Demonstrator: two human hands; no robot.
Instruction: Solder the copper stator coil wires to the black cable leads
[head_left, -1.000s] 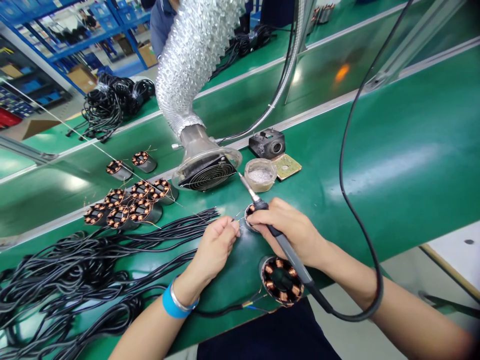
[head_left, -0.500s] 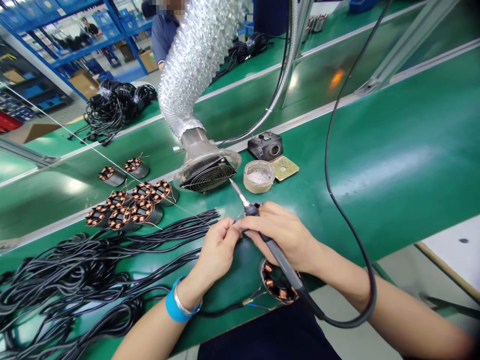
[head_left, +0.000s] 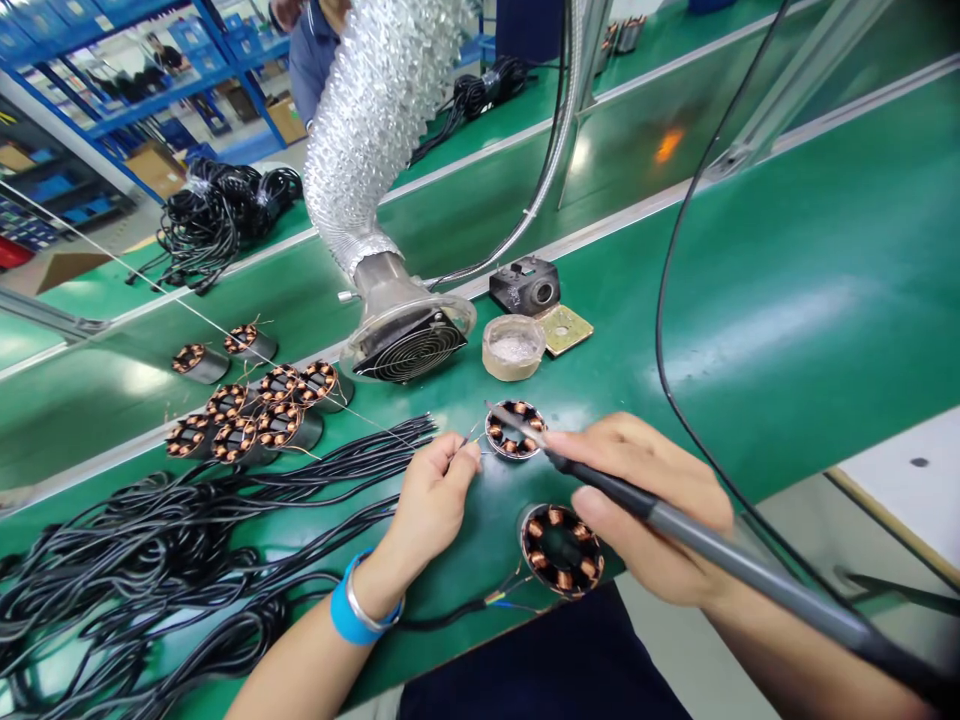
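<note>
My left hand [head_left: 436, 492] is closed in a pinch on thin wire ends [head_left: 472, 434]. My right hand [head_left: 649, 505] grips a soldering iron [head_left: 697, 535], its cable trailing off at the lower right. The iron's tip lies over a motor stator [head_left: 493, 440] with copper windings, just right of my left fingers; whether it touches is unclear. A second stator [head_left: 529, 553] lies below, near the table's front edge and next to my right thumb. A black cable with coloured wires [head_left: 495, 601] runs up to it from the left.
A fume extractor hood [head_left: 412, 345] hangs over the green table. Behind sit a round tub [head_left: 513, 362], a sponge [head_left: 566, 329] and a black iron stand [head_left: 523, 286]. Several stators [head_left: 279, 428] and a heap of black cables [head_left: 142, 560] cover the left. Another person's sleeve [head_left: 311, 62] shows beyond.
My right hand has moved right with the soldering iron, turning it so the tip points left. The upper stator, hidden before, now shows. My left hand stays nearly in place.
</note>
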